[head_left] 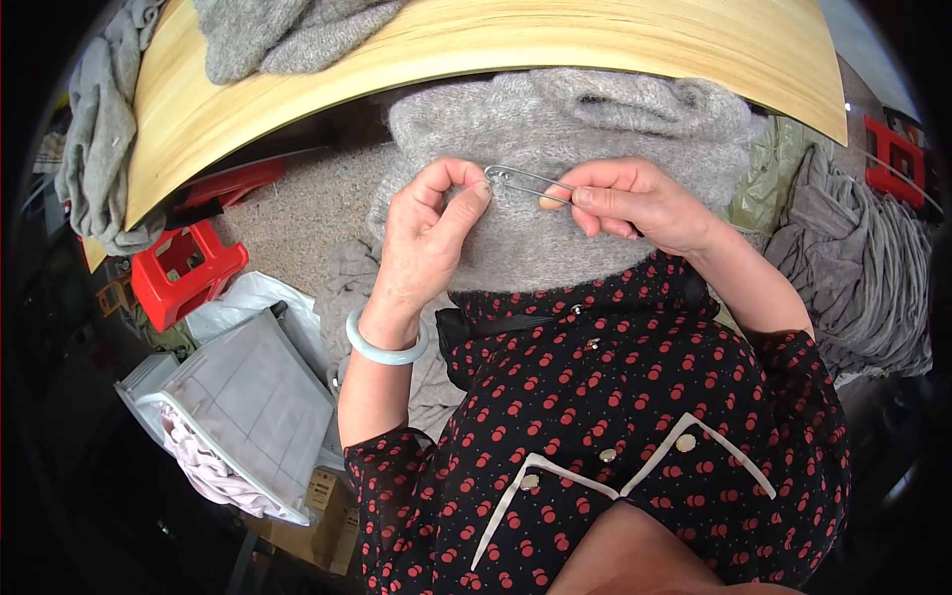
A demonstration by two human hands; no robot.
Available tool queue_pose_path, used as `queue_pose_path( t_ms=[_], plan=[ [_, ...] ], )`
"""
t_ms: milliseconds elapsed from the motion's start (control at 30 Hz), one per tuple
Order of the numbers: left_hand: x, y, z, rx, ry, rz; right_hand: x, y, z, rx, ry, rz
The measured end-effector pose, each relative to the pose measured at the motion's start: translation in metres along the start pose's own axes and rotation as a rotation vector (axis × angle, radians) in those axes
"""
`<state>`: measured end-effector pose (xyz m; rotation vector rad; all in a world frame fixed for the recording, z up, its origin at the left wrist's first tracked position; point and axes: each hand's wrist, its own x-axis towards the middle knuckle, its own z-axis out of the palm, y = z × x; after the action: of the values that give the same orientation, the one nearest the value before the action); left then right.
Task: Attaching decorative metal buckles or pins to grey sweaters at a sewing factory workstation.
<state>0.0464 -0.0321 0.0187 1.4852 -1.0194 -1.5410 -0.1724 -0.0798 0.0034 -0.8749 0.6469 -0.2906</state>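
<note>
As your left hand (428,220) and right hand (635,203) tightly pinch a looped silver wire pin (535,177), slipping fingertips could get pricked.

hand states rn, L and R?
Left hand: closed, pinching one end of a large safety pin.
Right hand: closed, holding its other end.

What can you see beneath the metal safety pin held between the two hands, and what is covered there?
Beneath the metal safety pin is fuzzy grey knitwear. The left hand and right hand cover parts of it, and the knitwear hides whatever supports it.
</note>
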Motion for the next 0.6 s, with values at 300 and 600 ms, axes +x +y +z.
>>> queue_pose_path(
  t_ms=[300, 600],
  plan=[
    [-0.001, -0.001, -0.0003, -0.072, 0.014, -0.02, -0.0001, -0.005, 0.0049, -0.141, 0.028, 0.003],
    [-0.0022, -0.0045, -0.0006, -0.042, 0.043, -0.005, -0.0022, 0.001, 0.0069, -0.4, 0.143, -0.093]
  ],
)
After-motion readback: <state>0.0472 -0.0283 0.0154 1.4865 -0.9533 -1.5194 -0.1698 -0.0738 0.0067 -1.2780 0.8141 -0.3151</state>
